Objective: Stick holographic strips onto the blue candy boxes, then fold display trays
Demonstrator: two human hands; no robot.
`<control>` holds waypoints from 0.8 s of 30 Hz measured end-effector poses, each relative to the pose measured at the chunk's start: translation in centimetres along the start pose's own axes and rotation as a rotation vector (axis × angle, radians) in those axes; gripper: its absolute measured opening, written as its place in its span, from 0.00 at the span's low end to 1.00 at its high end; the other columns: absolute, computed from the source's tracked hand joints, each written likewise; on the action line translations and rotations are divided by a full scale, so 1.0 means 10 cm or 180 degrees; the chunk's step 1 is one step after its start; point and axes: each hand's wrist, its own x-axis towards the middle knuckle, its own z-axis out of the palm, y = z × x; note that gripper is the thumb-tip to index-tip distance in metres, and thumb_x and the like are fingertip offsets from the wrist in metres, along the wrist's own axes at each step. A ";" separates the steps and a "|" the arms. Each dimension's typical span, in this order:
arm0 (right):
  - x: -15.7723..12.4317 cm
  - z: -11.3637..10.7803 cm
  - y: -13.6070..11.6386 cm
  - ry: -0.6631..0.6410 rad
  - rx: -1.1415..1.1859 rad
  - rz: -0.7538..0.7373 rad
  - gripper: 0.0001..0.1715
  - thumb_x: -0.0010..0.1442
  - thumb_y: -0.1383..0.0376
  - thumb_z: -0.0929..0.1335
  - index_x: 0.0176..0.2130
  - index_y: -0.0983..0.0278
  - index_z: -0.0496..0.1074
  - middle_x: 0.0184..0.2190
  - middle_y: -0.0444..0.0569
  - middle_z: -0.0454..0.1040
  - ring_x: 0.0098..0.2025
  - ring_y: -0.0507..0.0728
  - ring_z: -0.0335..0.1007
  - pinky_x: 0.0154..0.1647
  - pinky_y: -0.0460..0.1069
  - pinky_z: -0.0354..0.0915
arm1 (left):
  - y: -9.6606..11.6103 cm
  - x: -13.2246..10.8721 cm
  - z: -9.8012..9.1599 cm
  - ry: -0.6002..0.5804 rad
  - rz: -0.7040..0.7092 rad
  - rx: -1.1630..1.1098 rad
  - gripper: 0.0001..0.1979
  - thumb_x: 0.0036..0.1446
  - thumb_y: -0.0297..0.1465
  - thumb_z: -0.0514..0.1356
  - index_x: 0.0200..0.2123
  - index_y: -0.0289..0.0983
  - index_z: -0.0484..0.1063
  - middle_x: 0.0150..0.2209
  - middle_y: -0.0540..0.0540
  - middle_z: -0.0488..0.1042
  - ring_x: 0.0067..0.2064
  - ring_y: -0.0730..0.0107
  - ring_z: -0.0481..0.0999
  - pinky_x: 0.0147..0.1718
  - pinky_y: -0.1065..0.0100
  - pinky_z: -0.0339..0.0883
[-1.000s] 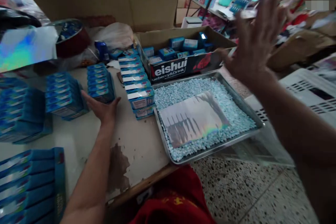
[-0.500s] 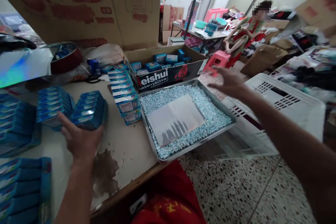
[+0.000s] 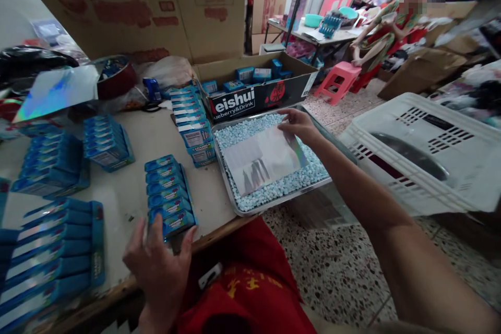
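Observation:
My left hand [image 3: 158, 266] rests against the near end of a row of small blue boxes [image 3: 168, 194] at the table's front edge, fingers spread around the last box. My right hand [image 3: 298, 124] reaches over a metal tray [image 3: 230, 199] filled with pale blue pellets and pinches the far corner of a shiny holographic sheet [image 3: 263, 159] lying on the pellets.
More stacks of blue boxes [image 3: 105, 142] cover the table [image 3: 133, 141], and an "eishui" cardboard box [image 3: 256, 93] holds more behind the tray. A white plastic crate [image 3: 420, 146] stands on the floor at right. Another person [image 3: 391, 21] sits at a far table beside a pink stool [image 3: 338, 77].
My left hand has dragged a row of blue boxes from mid-table to the front edge. My right hand came down from the air and took the corner of the sheet.

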 end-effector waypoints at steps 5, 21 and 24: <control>-0.20 -0.12 -0.33 0.0041 0.0929 0.0174 0.28 0.45 0.55 0.77 0.46 0.59 0.77 0.31 0.41 0.73 0.25 0.50 0.64 0.25 0.47 0.63 | 0.00 0.45 -0.04 0.0032 0.0319 -0.0281 0.16 0.58 0.35 0.69 0.51 0.45 0.78 0.53 0.38 0.78 0.56 0.46 0.76 0.58 0.45 0.65; -0.69 -0.41 -1.59 0.0058 0.0208 -0.0973 0.22 0.62 0.49 0.71 0.52 0.54 0.75 0.47 0.48 0.78 0.45 0.59 0.76 0.45 0.56 0.75 | 1.33 1.77 0.48 -0.1534 0.0603 -0.2085 0.15 0.65 0.42 0.58 0.39 0.40 0.81 0.34 0.47 0.81 0.36 0.62 0.78 0.37 0.65 0.68; -0.37 -0.85 -1.34 0.0013 -0.0722 -0.1005 0.30 0.66 0.46 0.68 0.62 0.54 0.68 0.61 0.54 0.72 0.58 0.63 0.72 0.54 0.59 0.72 | 1.30 1.89 0.54 -0.1768 0.0265 -0.2292 0.13 0.62 0.39 0.59 0.39 0.39 0.81 0.32 0.48 0.81 0.34 0.63 0.77 0.34 0.67 0.66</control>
